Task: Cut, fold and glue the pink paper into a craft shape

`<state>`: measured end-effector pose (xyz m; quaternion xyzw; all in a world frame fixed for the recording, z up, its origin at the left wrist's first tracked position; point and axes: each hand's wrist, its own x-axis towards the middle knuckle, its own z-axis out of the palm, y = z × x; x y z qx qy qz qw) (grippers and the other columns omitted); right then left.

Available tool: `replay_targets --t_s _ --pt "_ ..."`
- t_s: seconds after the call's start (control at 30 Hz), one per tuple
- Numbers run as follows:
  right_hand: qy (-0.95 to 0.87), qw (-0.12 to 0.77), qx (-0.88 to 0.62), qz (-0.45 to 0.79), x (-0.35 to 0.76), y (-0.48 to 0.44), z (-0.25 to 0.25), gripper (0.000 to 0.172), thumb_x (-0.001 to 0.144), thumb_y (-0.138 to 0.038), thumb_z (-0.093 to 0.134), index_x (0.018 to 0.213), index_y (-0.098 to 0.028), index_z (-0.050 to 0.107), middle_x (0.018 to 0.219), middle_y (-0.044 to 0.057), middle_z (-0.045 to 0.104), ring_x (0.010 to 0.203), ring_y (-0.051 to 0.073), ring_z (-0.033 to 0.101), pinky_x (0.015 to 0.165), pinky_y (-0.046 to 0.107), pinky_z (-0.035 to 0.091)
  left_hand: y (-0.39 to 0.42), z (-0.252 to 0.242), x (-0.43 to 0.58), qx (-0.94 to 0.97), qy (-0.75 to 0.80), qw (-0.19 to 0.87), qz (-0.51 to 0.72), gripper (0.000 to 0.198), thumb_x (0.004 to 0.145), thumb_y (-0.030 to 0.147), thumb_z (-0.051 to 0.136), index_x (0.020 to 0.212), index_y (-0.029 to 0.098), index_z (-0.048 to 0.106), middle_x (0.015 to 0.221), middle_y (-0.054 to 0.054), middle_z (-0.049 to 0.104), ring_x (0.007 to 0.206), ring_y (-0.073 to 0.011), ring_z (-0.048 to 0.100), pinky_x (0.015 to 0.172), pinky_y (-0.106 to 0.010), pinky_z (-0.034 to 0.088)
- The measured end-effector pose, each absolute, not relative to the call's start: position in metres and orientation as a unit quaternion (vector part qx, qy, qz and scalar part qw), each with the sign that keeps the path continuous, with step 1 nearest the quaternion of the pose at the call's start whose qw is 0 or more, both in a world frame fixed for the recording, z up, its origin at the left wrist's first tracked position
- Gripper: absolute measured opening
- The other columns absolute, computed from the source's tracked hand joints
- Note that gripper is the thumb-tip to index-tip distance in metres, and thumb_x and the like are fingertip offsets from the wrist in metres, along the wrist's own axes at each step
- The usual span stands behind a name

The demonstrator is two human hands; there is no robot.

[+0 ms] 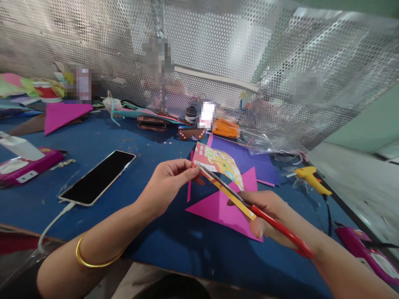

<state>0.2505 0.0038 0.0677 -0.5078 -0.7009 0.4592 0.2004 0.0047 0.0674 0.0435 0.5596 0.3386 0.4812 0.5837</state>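
Observation:
My left hand [179, 176] pinches the left edge of a colourful printed card [222, 160] between thumb and fingers. Red-handled scissors [271, 220] are in my right hand [271, 207], their blades lying along the card with the tips close to my left fingertips. A narrow yellow strip [233, 199] of the card runs along the near side of the blades. Below the card, a magenta paper triangle [212, 209] lies on the blue table [162, 241]. A thin magenta strip [189, 187] is beside my left fingers.
A phone [98, 178] with a white cable lies at left, near a magenta power strip [31, 170]. Purple sheets [255, 160] lie behind the card. A yellow glue gun [311, 178] and another power strip [368, 253] are at right. A perforated metal screen [212, 41] stands behind.

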Motion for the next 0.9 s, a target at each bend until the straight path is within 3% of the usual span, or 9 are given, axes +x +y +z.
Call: replay_targets --t_s 0.47,0.6,0.9 --pt "-0.698 0.212 -0.512 0.454 0.2531 0.0045 0.0599 0.076 0.062 -0.091 0.053 0.081 -0.019 0.067 0.066 -0.005 0.033 0.062 0.012 0.024 0.052 0.026 0.024 0.0675 0.0437 0.0054 0.571 0.34 0.575 0.476 0.016 0.084 0.028 0.069 0.072 0.02 0.074 0.072 0.0 0.074 0.071 -0.013 0.064 0.074 -0.025 0.046" --pt "-0.699 0.216 -0.496 0.468 0.2543 0.0045 0.0601 0.078 0.058 -0.09 0.056 0.084 -0.018 0.067 0.065 -0.005 0.035 0.063 0.012 0.026 0.051 0.026 0.024 0.0661 0.0449 0.005 0.569 0.35 0.574 0.474 0.016 0.082 0.031 0.07 0.072 0.019 0.074 0.073 -0.002 0.074 0.072 -0.0151 0.065 0.076 -0.028 0.048" --pt "-0.686 0.205 -0.483 0.504 0.2512 0.0038 0.0633 0.077 0.063 -0.089 0.058 0.092 -0.017 0.064 0.066 -0.005 0.038 0.058 0.01 0.029 0.047 0.023 0.026 0.0662 0.0462 0.0037 0.577 0.37 0.517 0.513 0.015 0.085 0.031 0.068 0.077 0.019 0.073 0.079 -0.002 0.073 0.079 -0.0167 0.065 0.081 -0.028 0.05"
